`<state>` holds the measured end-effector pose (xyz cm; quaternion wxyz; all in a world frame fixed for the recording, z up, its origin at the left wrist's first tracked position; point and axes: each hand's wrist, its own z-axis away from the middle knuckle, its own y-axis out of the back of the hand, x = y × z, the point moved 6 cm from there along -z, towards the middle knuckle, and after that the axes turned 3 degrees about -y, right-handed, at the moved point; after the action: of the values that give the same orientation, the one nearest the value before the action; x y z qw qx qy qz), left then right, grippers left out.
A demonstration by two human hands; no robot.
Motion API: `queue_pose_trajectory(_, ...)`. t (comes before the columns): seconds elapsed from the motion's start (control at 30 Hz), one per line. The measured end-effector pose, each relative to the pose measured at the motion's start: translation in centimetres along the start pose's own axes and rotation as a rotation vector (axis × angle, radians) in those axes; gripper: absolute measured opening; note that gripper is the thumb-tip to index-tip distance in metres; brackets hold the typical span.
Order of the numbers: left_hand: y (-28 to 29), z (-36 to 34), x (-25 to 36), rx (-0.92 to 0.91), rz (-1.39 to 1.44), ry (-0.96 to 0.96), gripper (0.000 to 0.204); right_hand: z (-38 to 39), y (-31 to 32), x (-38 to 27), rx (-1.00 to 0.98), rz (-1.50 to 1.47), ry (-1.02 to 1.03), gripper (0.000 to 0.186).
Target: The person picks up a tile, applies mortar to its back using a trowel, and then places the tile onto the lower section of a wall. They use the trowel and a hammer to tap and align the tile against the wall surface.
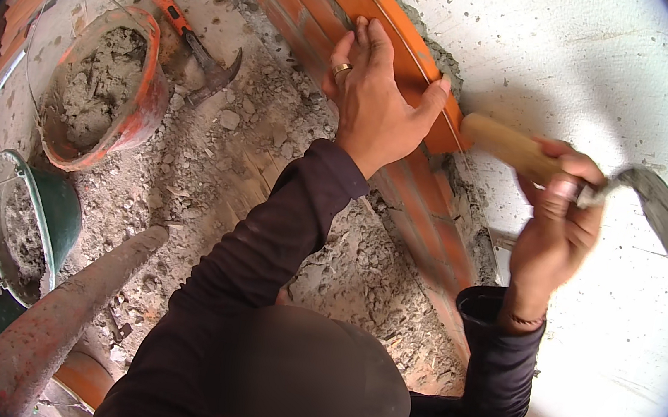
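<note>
My left hand grips an orange clay brick on top of a curved-looking brick wall. Its fingers press on one side while the thumb lies over the other edge, by a thin taut string. In my right hand is a trowel, held by its wooden handle. The handle's butt end points at the brick's near end, touching or almost touching it. Beyond my fist the grey, mortar-smeared blade extends to the right. Grey mortar bulges along the brick's far side.
At left stand an orange bucket of mortar and a green bucket, also with mortar. A hammer with an orange grip lies on rubble. A rusty pole slants in at lower left. A white wall borders the right.
</note>
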<state>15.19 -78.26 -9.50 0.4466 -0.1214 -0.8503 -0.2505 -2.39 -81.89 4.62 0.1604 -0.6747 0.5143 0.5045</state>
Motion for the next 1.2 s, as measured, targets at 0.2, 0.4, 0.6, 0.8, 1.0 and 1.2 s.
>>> queue_pose_trajectory(0.2,0.1,0.1,0.4,-0.038,0.029,0.026,0.099,0.0,0.6,-0.3,0.057,-0.049,0.050,0.021)
queue_pose_trajectory(0.4,0.1,0.5,-0.1,-0.068,0.012,-0.027,0.101,-1.1,0.2,0.0,0.028,-0.019,0.002,0.017)
queue_pose_trajectory(0.6,-0.6,0.8,0.8,-0.060,0.128,0.023,0.112,-4.8,-2.5,-3.2,0.030,-0.072,0.205,0.018)
queue_pose_trajectory(0.8,-0.1,0.5,1.3,-0.060,0.047,0.033,0.117,-6.2,-7.3,1.0,-0.155,0.032,0.126,0.016)
queue_pose_trajectory(1.0,-0.4,0.8,0.7,-0.068,0.212,0.112,0.122,-7.0,-7.4,0.4,-0.062,-0.123,0.087,0.015)
queue_pose_trajectory(1.2,0.0,0.7,0.6,-0.047,0.124,0.074,0.122,-7.3,-8.4,0.6,-0.102,-0.113,0.062,0.016)
